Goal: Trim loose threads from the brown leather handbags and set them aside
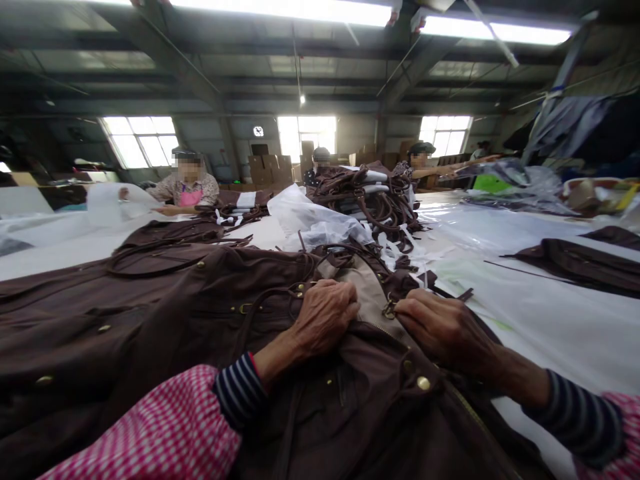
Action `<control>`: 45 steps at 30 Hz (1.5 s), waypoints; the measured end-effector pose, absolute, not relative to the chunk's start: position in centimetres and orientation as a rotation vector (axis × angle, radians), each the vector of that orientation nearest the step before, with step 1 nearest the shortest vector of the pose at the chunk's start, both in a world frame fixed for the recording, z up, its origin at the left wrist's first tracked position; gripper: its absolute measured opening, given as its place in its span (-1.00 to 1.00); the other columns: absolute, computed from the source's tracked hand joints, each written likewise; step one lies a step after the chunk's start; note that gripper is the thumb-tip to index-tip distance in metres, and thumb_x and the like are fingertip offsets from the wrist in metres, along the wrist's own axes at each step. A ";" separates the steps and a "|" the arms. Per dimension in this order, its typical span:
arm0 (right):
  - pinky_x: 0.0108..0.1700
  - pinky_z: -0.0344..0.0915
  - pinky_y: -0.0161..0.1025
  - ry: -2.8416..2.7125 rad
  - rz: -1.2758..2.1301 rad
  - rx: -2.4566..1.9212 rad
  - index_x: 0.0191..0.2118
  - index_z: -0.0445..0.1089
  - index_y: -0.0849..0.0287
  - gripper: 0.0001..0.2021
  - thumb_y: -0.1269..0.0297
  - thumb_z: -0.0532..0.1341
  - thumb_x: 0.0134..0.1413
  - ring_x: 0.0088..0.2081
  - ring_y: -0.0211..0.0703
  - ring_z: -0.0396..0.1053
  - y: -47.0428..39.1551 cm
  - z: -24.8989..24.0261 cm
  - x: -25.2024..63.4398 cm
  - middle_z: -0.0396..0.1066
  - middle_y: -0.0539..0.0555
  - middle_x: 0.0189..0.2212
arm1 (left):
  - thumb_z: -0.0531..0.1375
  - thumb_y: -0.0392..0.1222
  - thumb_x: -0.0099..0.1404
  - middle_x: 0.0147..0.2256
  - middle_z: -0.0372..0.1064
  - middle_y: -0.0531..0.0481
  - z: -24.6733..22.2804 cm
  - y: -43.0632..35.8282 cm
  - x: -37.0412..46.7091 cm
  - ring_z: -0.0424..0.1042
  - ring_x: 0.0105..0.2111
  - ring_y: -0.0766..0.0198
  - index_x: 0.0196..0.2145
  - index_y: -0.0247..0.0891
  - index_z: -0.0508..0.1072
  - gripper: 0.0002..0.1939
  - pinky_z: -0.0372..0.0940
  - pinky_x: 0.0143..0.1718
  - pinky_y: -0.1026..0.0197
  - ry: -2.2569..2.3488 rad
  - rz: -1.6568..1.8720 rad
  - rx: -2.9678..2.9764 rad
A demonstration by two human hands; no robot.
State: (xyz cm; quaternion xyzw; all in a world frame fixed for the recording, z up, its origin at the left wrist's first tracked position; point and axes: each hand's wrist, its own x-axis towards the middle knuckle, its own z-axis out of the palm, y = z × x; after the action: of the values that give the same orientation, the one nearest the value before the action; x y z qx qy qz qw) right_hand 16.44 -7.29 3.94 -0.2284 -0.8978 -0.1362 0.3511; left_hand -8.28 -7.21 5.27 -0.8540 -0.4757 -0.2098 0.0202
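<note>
On the desk (263, 235), the brown bag (320, 400) lies nearest me, its beige lining (361, 288) showing. At the bag's mouth, my left hand (327, 312) has its fingers curled closed on one edge; my right hand (445, 327) pinches beside the metal clasp (389, 308), on that or the edge, I can't tell. I judge the step as handling the mouth; the next move calls for steady hold. Beyond the bag: piled bags (350, 193)

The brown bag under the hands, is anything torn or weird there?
Nothing stands out as torn or odd on the brown bag. It is unzipped, showing beige lining between the left hand and right hand, which seems ordinary. The hands hide some parts.
</note>
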 end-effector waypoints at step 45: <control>-0.46 0.03 -0.29 -2.493 -0.635 -0.719 -0.28 0.38 0.21 -0.81 0.48 0.06 0.33 -0.51 -0.24 0.27 -5.5 2.5 15.7 0.32 0.01 -0.51 | 0.12 -0.19 0.33 -0.45 0.41 0.07 7.0 -7.3 -8.5 0.41 -0.40 0.22 -0.36 -0.19 0.39 -0.90 0.03 -0.38 0.23 -1.693 -0.562 -2.780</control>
State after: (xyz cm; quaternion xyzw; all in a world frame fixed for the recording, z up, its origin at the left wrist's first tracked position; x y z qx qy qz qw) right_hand 15.72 -5.48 2.50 -0.2618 -0.9076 -0.2311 0.2328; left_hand -8.46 -7.33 6.99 -0.8389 -0.5109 -0.1696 -0.0807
